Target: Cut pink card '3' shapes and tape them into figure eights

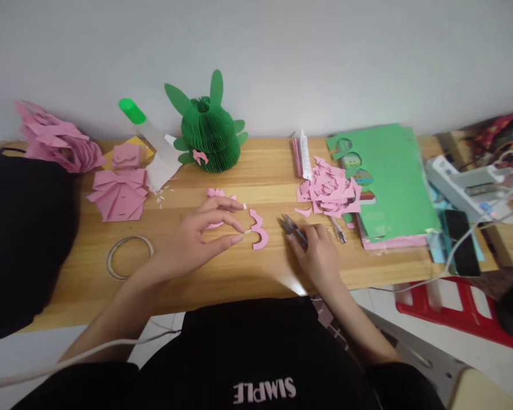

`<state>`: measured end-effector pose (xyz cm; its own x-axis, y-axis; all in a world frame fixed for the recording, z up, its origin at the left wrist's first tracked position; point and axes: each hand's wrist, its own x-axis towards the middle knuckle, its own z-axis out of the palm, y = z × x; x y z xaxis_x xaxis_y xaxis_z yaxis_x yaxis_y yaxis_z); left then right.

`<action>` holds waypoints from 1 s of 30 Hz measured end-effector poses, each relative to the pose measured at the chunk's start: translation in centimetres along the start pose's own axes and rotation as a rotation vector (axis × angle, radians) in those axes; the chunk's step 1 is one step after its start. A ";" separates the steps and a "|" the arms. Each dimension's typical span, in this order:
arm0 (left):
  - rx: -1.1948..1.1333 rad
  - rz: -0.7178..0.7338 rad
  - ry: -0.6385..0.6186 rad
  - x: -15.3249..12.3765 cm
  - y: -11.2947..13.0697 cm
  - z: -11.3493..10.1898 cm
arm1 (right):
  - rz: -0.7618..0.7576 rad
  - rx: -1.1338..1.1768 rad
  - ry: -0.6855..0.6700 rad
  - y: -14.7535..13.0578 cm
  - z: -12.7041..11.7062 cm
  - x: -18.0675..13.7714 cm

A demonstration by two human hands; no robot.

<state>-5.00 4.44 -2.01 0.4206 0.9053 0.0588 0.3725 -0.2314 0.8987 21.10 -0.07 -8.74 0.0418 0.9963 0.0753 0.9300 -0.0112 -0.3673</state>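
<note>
Near the table's [239, 285] front edge lies a roll [110, 262]. The left hand [186, 239] seems to pinch a white strip [248, 231] — a fine grip suiting its smallness — at the pink cutout [263, 235], mid-table. The right hand [322, 256] grasps snips [289, 227], handily close; scraps [325, 188] sit toward the back edge, likely to leave working room.

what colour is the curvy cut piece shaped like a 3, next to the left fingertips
Pink; the curvy piece shows in the head view.

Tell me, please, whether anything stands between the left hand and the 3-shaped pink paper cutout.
Only a thin white strip shows between the left hand and the cutout; nothing else visible does.
</note>
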 end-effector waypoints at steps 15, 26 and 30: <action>-0.149 -0.066 -0.077 -0.2 -1.1 4.9 | -0.079 0.849 -0.169 -4.4 -1.9 0.4; 0.505 0.011 0.208 -1.4 -3.2 8.0 | 0.254 0.962 -0.093 -3.3 1.0 -1.2; 0.736 0.054 0.228 -1.3 -3.1 9.3 | 0.279 1.000 -0.083 -3.5 2.1 -2.1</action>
<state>0.99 0.70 -8.88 0.3030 0.9184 0.2543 0.8438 -0.3826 0.3764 17.00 -1.96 -9.61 0.1483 0.9724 -0.1800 0.1629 -0.2035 -0.9654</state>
